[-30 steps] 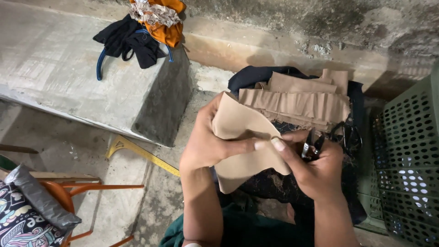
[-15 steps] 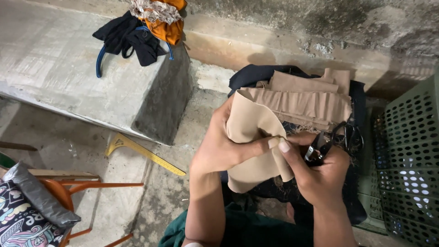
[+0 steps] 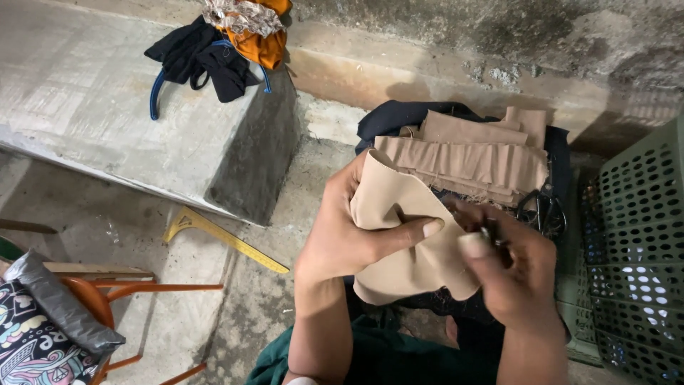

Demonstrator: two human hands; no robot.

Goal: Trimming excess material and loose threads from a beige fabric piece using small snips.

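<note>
While left hand clamps beige cloth, right hand pinching

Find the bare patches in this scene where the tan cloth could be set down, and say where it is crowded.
Free: the concrete ledge top left of the dark clothes heap, and the floor between ledge and fabric stack. Crowded: around the left hand and right hand holding the tan cloth, folded tan strips, scissors, green crate.

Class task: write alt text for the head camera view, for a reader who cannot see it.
Seen from above, a person's left hand grips a folded piece of beige fabric while the right hand pinches its edge. Behind lie a stack of beige fabric strips on dark cloth and scissors; a green perforated crate stands at right, a yellow ruler on the concrete floor at left.
</note>
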